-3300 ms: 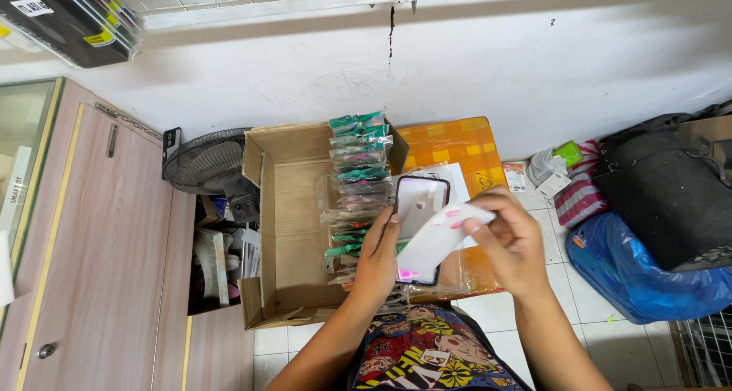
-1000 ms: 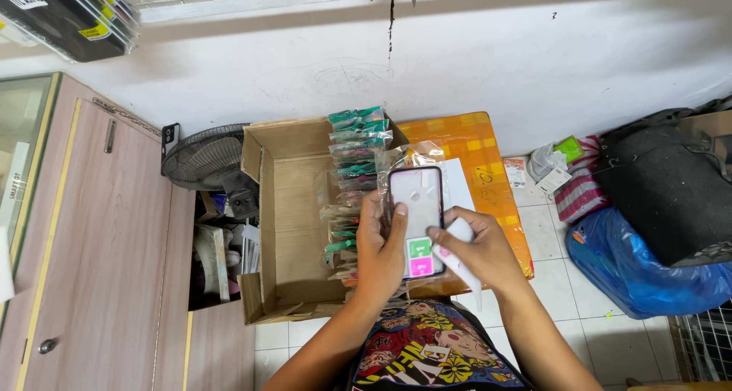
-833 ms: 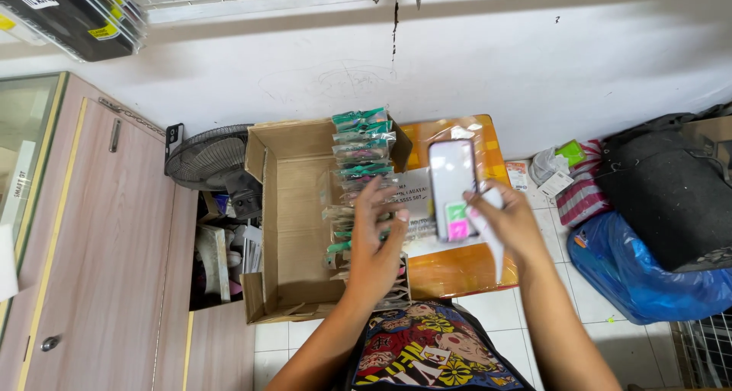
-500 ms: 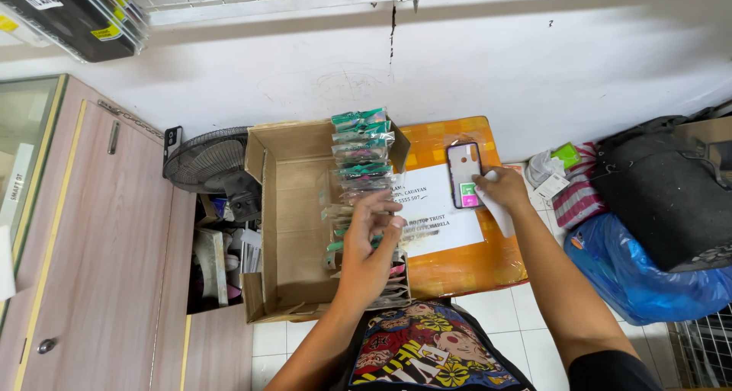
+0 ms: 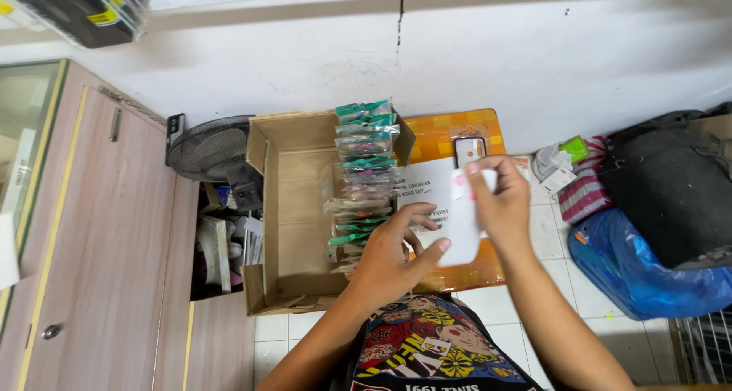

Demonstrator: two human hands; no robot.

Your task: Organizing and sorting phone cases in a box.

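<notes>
R hand (image 5: 499, 204) is up over the orange parcel (image 5: 450, 136), thumb + fingers pinching the top edge of a white paper strip (image 5: 463, 231) that hangs down from the grip; the strip's lower end reaches about to the parcel's near edge. L hand (image 5: 393, 257) sits lower, just left of the strip, fingers spread and loosely curled, thumb out toward the strip's lower corner, holding nothing; can't tell if the thumb touches the paper. A phone (image 5: 469, 149) lies flat at the parcel's far end, near its right edge, just beyond the R fingertips and apart from them. A white label sheet (image 5: 423, 197) covers the parcel's middle, partly hidden by both hands. Left of the parcel, touching it, an open cardboard box (image 5: 293, 208): a row of small clear packets (image 5: 366, 162) runs along its right wall, far end to near end, and the left half of the box floor is bare. The L hand's fingers lie just by the near packets. Beyond the box's far-left corner, a fan (image 5: 206, 147); further left a wood cabinet (image 5: 99, 231). Right of the parcel a strip of bare tile floor (image 5: 545, 231), then a blue bag (image 5: 633, 273) and a black bag (image 5: 671, 185). White wall (image 5: 457, 56) runs close behind box + parcel.
</notes>
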